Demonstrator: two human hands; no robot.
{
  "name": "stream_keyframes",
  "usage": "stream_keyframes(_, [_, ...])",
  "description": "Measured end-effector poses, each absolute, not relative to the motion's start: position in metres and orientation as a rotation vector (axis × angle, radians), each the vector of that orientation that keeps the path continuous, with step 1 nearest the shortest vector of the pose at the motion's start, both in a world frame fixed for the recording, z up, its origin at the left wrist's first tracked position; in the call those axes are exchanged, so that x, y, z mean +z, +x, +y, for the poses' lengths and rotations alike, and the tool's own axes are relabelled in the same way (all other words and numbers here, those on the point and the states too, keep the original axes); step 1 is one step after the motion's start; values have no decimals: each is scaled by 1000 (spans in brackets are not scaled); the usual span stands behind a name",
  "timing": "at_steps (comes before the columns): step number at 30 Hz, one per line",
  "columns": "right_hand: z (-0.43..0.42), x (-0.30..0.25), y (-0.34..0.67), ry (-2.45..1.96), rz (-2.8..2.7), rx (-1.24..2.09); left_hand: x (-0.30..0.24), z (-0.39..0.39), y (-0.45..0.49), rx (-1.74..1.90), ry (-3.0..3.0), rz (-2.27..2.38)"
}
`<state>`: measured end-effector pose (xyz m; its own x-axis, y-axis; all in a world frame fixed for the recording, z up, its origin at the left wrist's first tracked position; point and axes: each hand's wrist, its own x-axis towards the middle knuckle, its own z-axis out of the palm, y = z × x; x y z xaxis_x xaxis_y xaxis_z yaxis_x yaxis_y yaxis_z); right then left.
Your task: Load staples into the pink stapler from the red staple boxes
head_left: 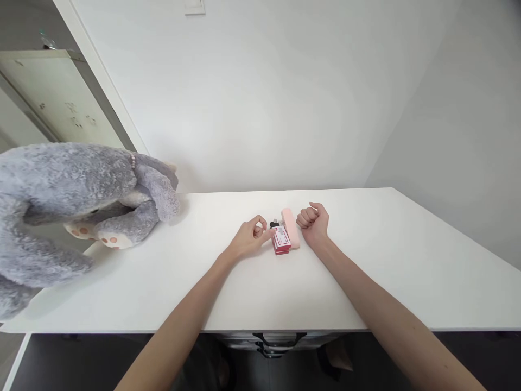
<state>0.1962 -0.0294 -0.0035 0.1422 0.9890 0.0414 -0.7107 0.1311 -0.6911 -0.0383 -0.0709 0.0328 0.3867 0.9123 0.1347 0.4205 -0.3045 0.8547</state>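
Observation:
My left hand [251, 237] is left of a small red-and-white box [281, 239]. Its fingers are loosely curled, and the thumb reaches out apart from them to the box's upper left corner. I see no thing held in it. A small clear or greyish piece seems to lie on top of the box. Behind the box is a small black object [274, 224] with a lighter tip, partly hidden. A long pink case [290, 228] lies along the box's right side. My right hand [313, 222] rests on the table right of the case, fingers folded into a loose fist.
A large grey plush toy [81, 179] slumps over the left end of the white table [260, 298]. A white wall [268, 98] stands behind the table. Below the front edge are dark drawer handles [279, 341]. A cabinet [61, 98] shows at the far left.

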Motion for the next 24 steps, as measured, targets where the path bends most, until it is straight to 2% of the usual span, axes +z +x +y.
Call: stream_keyframes(24, [-29, 2, 201, -465, -398, 1437, 38, -82, -32, 620, 2261, 1363])
